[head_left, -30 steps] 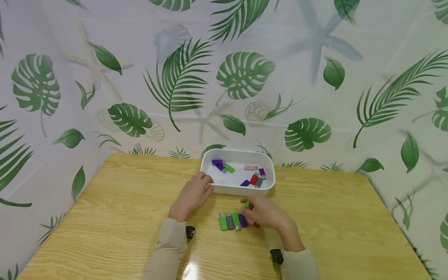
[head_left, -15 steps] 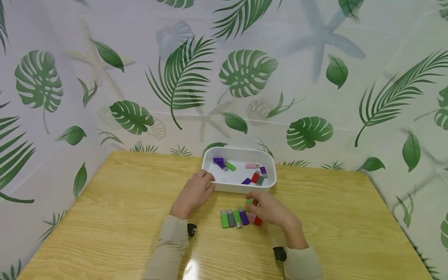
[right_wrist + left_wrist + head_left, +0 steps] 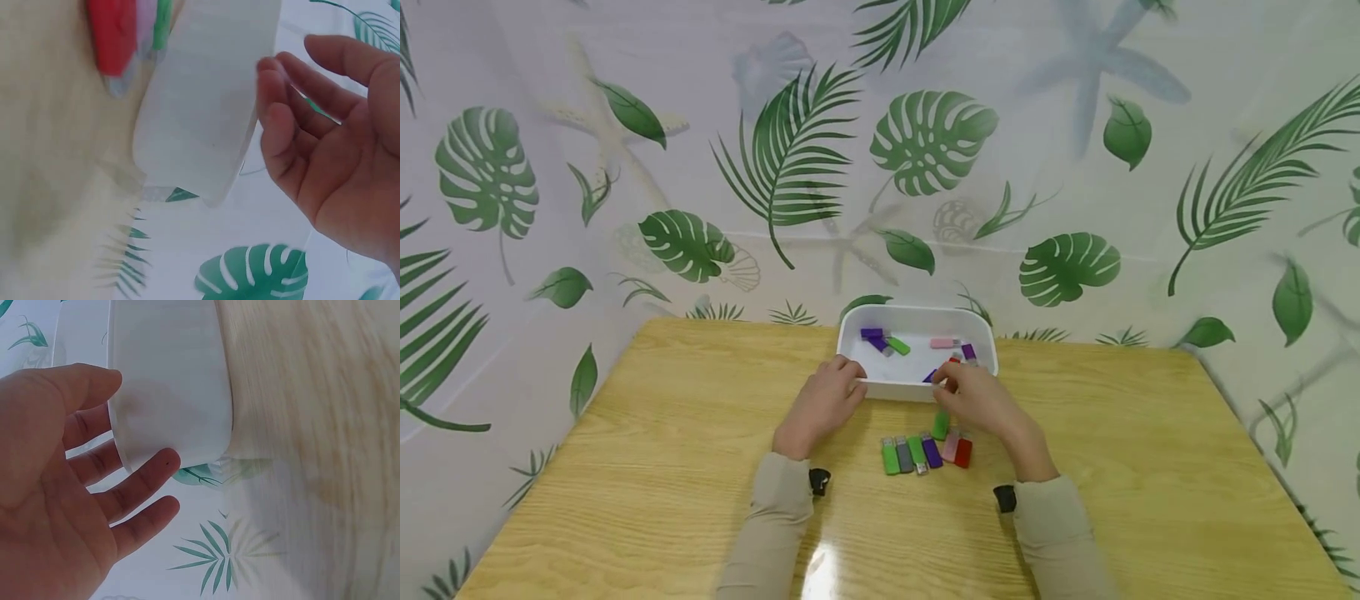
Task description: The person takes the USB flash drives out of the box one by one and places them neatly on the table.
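A white plastic tray (image 3: 895, 389) stands at the back of the table, with several USB flash drives in it. My left hand (image 3: 823, 407) holds the tray's front left corner, thumb and fingers about the rim (image 3: 111, 434). Over the front right rim reaches my right hand (image 3: 988, 408), fingers loosely bent with nothing between them in the right wrist view. It partly hides a red flash drive (image 3: 954, 360) and a purple flash drive (image 3: 929, 377) in the tray. Before the tray, flash drives lie side by side, from a green one (image 3: 891, 457) to a red one (image 3: 963, 453).
Another green flash drive (image 3: 941, 425) lies between the row and the tray. Inside the tray, purple flash drives (image 3: 872, 333) and a green one lie left, a pink one (image 3: 943, 342) right. A leaf-patterned cloth (image 3: 805, 275) hangs behind the wooden table (image 3: 647, 467).
My right hand has moved from the green flash drive near the row, forward to the tray's rim, uncovering the pink and red drives. My left hand stays at the tray's corner.
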`<action>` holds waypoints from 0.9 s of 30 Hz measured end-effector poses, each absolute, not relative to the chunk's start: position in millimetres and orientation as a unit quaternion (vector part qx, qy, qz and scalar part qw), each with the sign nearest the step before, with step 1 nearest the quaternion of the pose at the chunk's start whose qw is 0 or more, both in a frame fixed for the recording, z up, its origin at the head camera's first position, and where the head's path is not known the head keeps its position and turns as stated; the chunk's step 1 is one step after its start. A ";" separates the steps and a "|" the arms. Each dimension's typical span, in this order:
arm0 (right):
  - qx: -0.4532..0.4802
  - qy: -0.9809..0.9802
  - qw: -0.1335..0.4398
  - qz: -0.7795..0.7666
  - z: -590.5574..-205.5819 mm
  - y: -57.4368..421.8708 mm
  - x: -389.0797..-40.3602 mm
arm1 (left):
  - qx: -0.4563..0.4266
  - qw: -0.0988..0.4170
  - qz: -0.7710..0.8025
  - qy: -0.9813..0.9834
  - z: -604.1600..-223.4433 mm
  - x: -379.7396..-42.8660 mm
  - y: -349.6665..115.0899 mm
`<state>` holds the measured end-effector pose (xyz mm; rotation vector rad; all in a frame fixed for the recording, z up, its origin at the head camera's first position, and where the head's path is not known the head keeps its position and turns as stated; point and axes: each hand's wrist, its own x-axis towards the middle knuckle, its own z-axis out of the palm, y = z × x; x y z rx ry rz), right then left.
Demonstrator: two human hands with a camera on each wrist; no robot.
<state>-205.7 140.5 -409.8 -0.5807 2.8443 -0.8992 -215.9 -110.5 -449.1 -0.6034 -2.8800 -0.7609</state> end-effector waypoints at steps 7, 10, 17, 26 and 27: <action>-0.200 0.953 0.065 -0.218 -400.7 129.6 -246.0 | -0.191 0.045 -0.244 -0.950 -448.7 -216.4 -114.6; -0.215 0.955 0.088 -0.187 -399.8 125.6 -258.9 | -0.193 0.047 -0.238 -0.951 -447.1 -217.1 -116.7; -0.207 0.959 0.147 -0.129 -407.0 112.7 -291.2 | -0.195 0.048 -0.233 -0.951 -440.4 -219.3 -117.7; -0.158 0.966 0.166 -0.120 -435.9 93.1 -304.5 | -0.202 0.038 -0.231 -0.951 -444.9 -216.6 -113.7; -0.160 0.967 0.162 -0.117 -437.7 90.9 -305.6 | -0.203 0.041 -0.231 -0.951 -444.4 -216.6 -113.4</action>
